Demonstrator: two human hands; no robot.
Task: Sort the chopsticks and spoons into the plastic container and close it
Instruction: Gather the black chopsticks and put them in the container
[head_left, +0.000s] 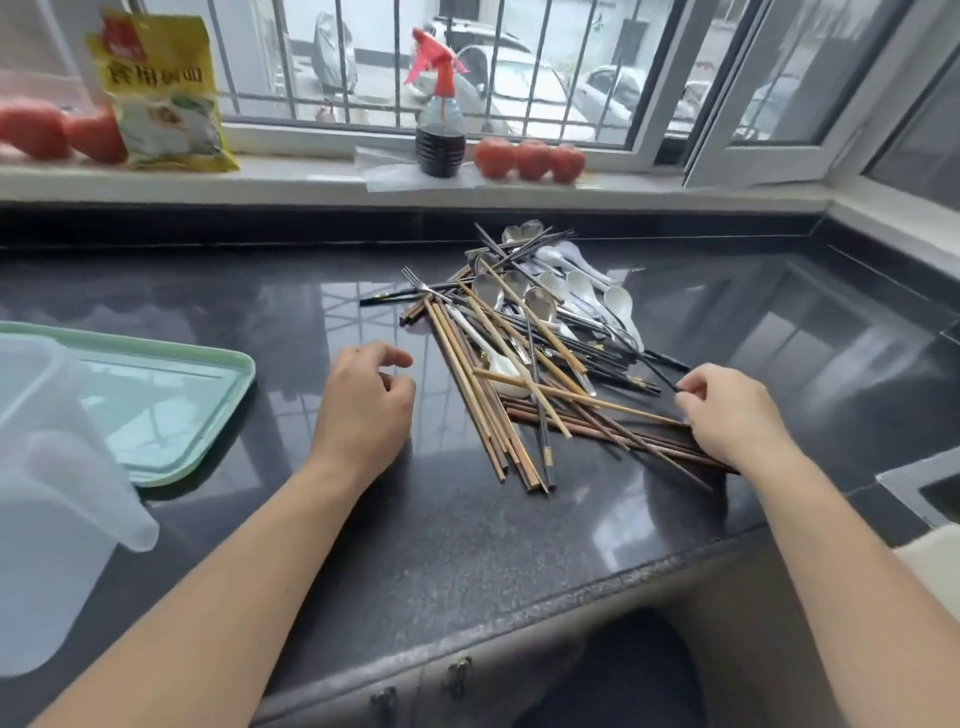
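Translucent plastic container empty, nearest | left hand loosely curled, holding nothing | right hand pinching thin black chopstick by its end | mixed chopsticks and spoons: light, stiff, slippery; gather by ends.

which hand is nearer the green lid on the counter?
Left. The left hand hovers over the counter just right of the green lid, between it and the utensil pile. The right hand is beyond the pile, pinching a black chopstick.

**Dark stone worktop and its load**

The glossy speckled worktop carries a tangled heap of chopsticks, metal and white spoons and a fork. At left lie a green lid and a translucent plastic container.
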